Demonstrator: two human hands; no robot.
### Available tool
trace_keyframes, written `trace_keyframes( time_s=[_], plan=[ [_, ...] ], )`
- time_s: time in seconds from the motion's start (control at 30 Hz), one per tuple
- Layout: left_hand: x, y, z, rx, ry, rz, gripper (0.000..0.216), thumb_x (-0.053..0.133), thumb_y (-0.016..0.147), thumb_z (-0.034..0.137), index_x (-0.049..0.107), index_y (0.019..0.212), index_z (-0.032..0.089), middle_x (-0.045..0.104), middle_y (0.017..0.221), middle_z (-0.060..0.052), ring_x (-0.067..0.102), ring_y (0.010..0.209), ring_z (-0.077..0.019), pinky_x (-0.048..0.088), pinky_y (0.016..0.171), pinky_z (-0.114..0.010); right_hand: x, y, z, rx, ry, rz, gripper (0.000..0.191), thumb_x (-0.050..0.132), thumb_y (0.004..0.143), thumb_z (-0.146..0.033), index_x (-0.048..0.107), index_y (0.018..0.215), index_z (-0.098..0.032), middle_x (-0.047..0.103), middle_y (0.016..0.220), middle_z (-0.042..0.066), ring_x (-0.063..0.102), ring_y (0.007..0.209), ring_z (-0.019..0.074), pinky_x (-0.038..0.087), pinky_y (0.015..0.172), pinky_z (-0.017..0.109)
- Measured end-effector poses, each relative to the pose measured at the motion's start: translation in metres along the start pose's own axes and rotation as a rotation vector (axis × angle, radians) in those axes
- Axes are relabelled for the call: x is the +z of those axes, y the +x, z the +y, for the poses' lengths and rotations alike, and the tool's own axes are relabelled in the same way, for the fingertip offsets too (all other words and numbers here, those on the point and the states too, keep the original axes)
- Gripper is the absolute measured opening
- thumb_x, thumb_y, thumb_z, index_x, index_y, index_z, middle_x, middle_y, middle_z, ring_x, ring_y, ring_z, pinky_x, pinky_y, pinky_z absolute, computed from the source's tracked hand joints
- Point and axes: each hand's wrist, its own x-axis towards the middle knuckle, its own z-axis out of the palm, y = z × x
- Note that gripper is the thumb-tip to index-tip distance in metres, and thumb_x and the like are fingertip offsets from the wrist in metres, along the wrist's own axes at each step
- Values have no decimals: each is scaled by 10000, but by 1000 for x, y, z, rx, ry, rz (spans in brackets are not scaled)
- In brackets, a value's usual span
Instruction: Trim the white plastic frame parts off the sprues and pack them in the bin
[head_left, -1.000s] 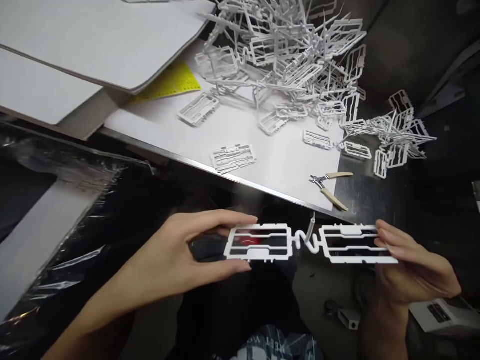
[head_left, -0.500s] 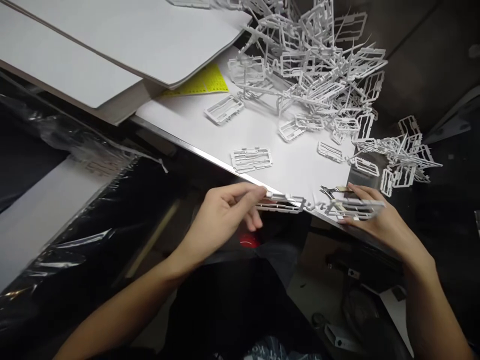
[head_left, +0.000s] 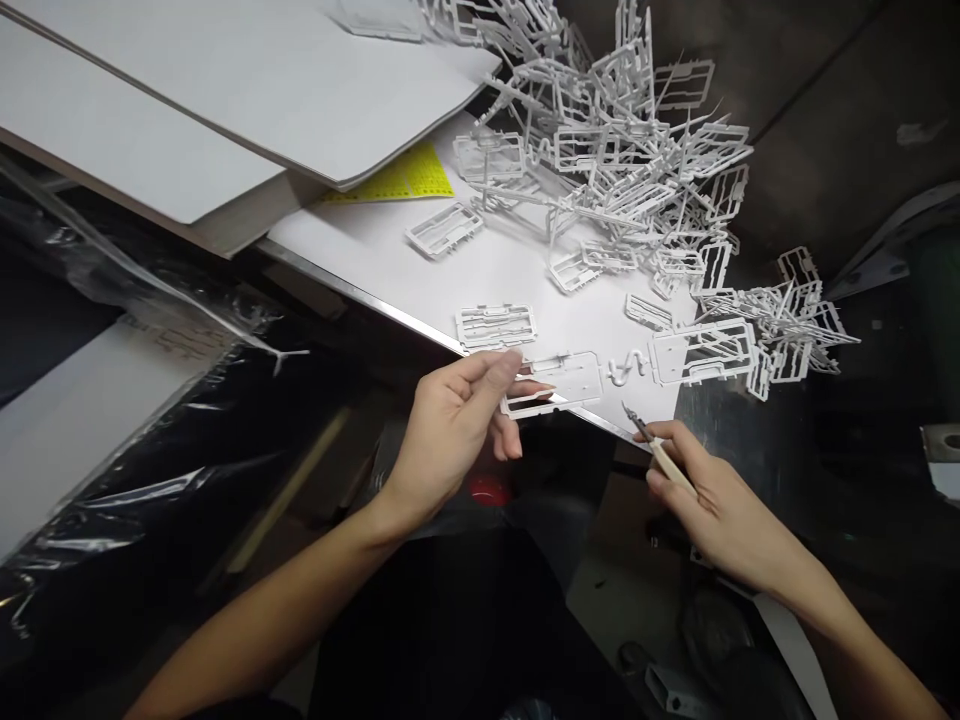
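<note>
My left hand (head_left: pixel 469 415) pinches one end of a white plastic moulded part (head_left: pixel 577 375) between thumb and fingers, above the table's front edge. The part is two flat rectangular frames joined by a curly runner (head_left: pixel 626 368); its far frame (head_left: pixel 703 354) reaches out to the right over the table. Below that frame, my right hand (head_left: pixel 701 495) is closed round a pair of nippers (head_left: pixel 660 450) with cream handles and dark metal jaws. The jaws point up and left, apart from the runner. A loose white frame (head_left: pixel 496 326) lies on the table just beyond my left hand.
A tangled heap of white plastic frames (head_left: pixel 637 170) covers the table's far side, with a smaller heap (head_left: pixel 795 320) at right. White boards (head_left: pixel 247 90) are stacked at left, over a yellow sheet (head_left: pixel 409 175). Another frame (head_left: pixel 444 231) lies nearby. Black plastic sheeting (head_left: pixel 165 480) hangs at lower left.
My right hand has moved down and away from the far frame, with the nippers now closer together and pointing up. The moulded part has tilted, showing its flat faces and rising at its right end.
</note>
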Motion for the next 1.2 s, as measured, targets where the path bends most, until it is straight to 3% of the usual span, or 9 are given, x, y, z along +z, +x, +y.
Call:
trace_keyframes(
  time_s=[0.23,0.53,0.77,0.97,1.03,1.07,1.13,1.2],
  plan=[
    [3,-7,-1,8,45,-35,398,714,957,533,707,971,135,815,997,-105,601,408,-69,457,383,-164,8,0,-10,-52,199,34,164,479,1027,-321,496,1182,-271,591,907,-23,539,753,182,409,680,299],
    [7,-11,-1,-6,87,-48,428,716,952,547,710,982,120,816,974,-118,601,406,-76,469,391,-170,15,4,-9,-111,247,97,381,492,1089,-520,602,1344,-259,639,909,-7,600,825,191,427,786,309],
    [8,-13,-1,-31,123,-48,459,725,935,569,725,1045,123,816,978,-127,600,404,-88,477,390,-188,23,4,-2,-79,345,88,486,414,1118,-623,595,1396,-268,579,827,-27,539,719,166,415,708,296],
    [10,-11,-2,-26,198,-84,524,676,943,629,710,1045,116,799,928,-114,586,407,-92,477,392,-211,26,5,2,-131,329,147,435,414,1127,-599,651,1257,-258,554,788,-29,509,715,160,382,710,302],
    [9,-8,-2,64,319,-89,524,658,960,617,704,1149,130,787,1005,-110,645,505,-109,510,434,-221,26,7,3,-145,329,174,410,416,1132,-580,658,1187,-254,562,809,-25,503,723,156,373,712,303],
    [8,-7,-2,180,418,-86,544,703,935,603,691,1226,144,773,1096,-117,696,621,-130,558,504,-234,25,9,4,-148,332,183,402,416,1134,-573,655,1158,-251,568,821,-23,503,728,156,371,713,303],
    [5,-3,-3,513,662,-94,663,842,841,528,644,1362,169,703,1290,-136,737,959,-199,646,763,-295,25,12,6,-149,336,193,398,416,1135,-569,643,1117,-244,578,837,-20,507,739,157,370,716,305],
    [3,2,-4,812,881,-149,706,900,803,405,620,1403,158,658,1342,-146,665,1202,-252,607,1019,-380,26,15,9,-144,336,199,407,409,1135,-576,635,1094,-239,580,834,-18,513,744,161,368,717,307]
  ],
)
